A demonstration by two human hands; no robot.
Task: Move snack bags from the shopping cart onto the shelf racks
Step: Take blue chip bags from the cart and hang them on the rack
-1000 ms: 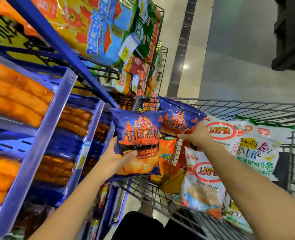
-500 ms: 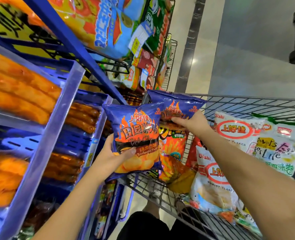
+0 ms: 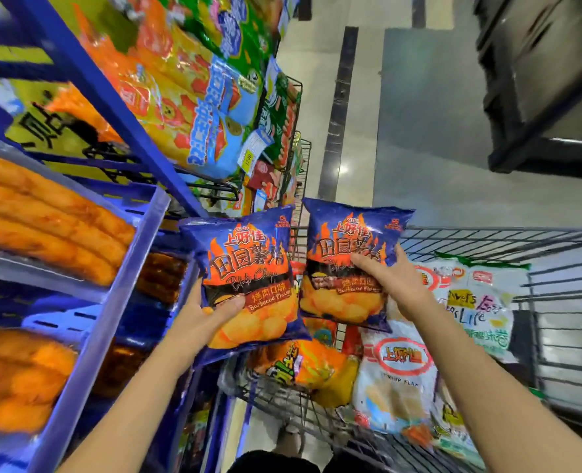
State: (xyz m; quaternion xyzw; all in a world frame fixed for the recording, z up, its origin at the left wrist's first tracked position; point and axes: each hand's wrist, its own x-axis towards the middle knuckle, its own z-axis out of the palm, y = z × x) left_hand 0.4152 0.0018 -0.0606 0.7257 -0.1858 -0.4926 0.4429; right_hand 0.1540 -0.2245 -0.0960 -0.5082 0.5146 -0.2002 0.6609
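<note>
I hold two blue barbecue potato chip bags with flame print, side by side above the wire shopping cart [image 3: 487, 237]. My left hand [image 3: 207, 315] grips the left chip bag [image 3: 248, 268] at its lower left corner. My right hand [image 3: 388, 278] is clamped on the middle of the right chip bag [image 3: 347, 240], thumb across its front. Both bags stand upright, nearly touching. In the cart lie an orange snack bag [image 3: 303, 367], a white shrimp flakes bag [image 3: 395, 387] and another white bag [image 3: 477, 302]. The blue shelf racks [image 3: 112, 97] rise at the left.
Trays of orange sausage-like packs [image 3: 43, 213] fill the near left shelves. Large yellow, blue and green snack bags [image 3: 194, 97] hang on wire racks above. A tiled aisle floor [image 3: 419, 131] lies beyond the cart, with a dark fixture [image 3: 538, 80] at the upper right.
My right hand has lifted the second blue chip bag out of the cart and up beside the first. My left hand has raised its bag a little, and the view has tilted upward.
</note>
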